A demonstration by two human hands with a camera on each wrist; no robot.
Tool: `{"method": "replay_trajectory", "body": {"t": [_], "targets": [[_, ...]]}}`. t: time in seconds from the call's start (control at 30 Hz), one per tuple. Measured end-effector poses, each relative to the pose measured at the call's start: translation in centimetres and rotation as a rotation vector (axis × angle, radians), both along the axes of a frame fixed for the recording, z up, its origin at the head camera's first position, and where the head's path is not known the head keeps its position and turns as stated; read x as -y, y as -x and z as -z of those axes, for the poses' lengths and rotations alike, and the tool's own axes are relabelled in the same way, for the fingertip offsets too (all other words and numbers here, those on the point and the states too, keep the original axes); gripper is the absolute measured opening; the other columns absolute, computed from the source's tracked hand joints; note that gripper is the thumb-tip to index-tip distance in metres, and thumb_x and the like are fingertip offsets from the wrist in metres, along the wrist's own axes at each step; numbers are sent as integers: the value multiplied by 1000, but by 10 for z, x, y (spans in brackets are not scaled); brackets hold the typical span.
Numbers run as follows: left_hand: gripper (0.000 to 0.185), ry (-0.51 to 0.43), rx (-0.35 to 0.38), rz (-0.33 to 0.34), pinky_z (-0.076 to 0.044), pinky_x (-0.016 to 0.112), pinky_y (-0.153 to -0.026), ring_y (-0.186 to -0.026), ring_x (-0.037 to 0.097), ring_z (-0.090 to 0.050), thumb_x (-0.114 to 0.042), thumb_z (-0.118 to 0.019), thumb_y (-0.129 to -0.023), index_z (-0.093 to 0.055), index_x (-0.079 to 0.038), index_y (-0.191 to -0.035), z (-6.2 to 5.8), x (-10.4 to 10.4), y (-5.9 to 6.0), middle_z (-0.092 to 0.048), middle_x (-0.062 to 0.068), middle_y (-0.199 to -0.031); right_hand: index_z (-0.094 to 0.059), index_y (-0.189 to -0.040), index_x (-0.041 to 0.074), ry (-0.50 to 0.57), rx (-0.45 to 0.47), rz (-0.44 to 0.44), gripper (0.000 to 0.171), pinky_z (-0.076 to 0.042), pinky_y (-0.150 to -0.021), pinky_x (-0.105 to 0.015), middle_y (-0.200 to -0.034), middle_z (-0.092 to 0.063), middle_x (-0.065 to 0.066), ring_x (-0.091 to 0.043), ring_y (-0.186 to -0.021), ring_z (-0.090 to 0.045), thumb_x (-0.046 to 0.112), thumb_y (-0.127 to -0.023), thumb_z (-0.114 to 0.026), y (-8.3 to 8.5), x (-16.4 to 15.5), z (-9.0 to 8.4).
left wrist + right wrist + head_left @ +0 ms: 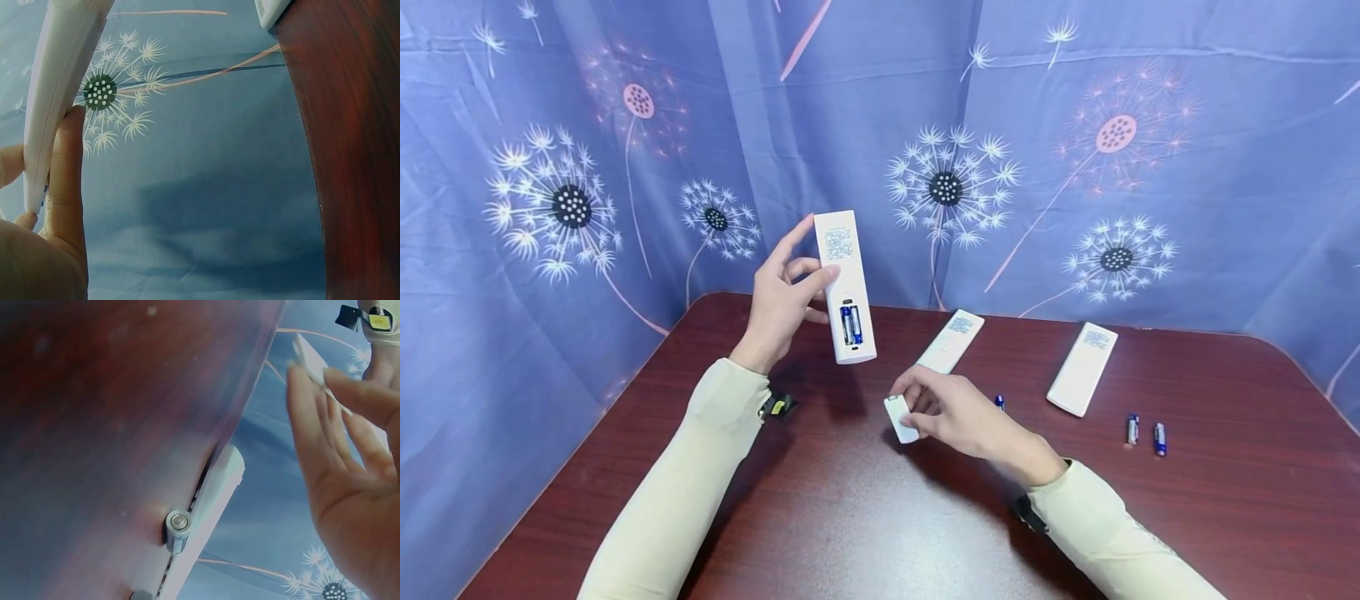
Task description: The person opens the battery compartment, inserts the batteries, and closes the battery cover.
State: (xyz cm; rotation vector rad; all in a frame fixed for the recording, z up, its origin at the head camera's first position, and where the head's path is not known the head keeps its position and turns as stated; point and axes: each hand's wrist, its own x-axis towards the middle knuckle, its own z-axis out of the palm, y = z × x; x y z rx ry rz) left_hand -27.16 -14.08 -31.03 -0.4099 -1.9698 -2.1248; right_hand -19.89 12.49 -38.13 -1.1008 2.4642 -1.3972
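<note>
We count three white remotes: one raised in our left hand (782, 304), two flat on the table (850, 517) at one o'clock. Its open bay shows two batteries (851, 324); three more lie loose. Left fingers clasp the held remote (846, 287). Right hand (955, 412) pinches the battery cover (900, 419) at its fingertips, low over the table.

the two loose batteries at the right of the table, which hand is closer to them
Right. The right hand, pinching a small white cover, sits at mid-table, left of the two loose batteries. The left hand is farther left, raised above the table, gripping a remote.
</note>
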Motion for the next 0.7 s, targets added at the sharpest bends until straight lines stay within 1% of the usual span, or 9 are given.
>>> {"method": "replay_trajectory", "body": {"t": [0.07,0.2,0.3,0.4,0.57,0.7], "targets": [[74,-2,-5,-1,-64,44,-54,-70,26,-74,-6,-76,-98,-49,-37,-160,0,0,0,-72,13,-101,-65,-119,3,24,-25,54,32,-60,-63,-28,-88,-66,-1,-13,-69,-66,-10,-92,-77,1,0,-1],[74,-17,-9,4,-64,44,-53,-68,25,-74,-5,-76,-98,-50,-36,-159,0,-1,1,-72,12,-99,-66,-119,6,55,-74,160,34,-62,-66,-33,-90,-67,0,-14,-74,-68,-8,-91,-78,4,0,-3],[74,-28,-10,9,-64,44,-53,-67,24,-74,-4,-75,-98,-50,-35,-160,0,-1,1,-71,11,-98,-66,-119,6,82,-108,216,34,-62,-68,-35,-92,-68,0,-15,-79,-71,-8,-91,-79,6,0,-6],[74,-26,-12,10,-64,43,-52,-67,24,-74,-4,-75,-97,-49,-34,-160,-1,-1,1,-71,11,-97,-66,-121,6,124,-117,251,35,-63,-67,-34,-97,-69,-4,-18,-82,-74,-8,-91,-79,9,-1,-10],[75,-27,-10,10,-64,44,-52,-68,24,-74,-3,-75,-97,-48,-32,-161,-1,-2,0,-72,11,-97,-67,-124,5,191,-123,298,38,-63,-67,-32,-104,-66,-10,-24,-88,-76,-9,-91,-79,11,-5,-18],[74,-28,6,13,-64,45,-53,-69,24,-74,-4,-75,-98,-48,-32,-161,-1,-4,-1,-72,11,-98,-67,-126,3,257,-107,304,39,-65,-68,-38,-105,-63,-12,-25,-87,-76,-11,-91,-78,13,-6,-26]]}}
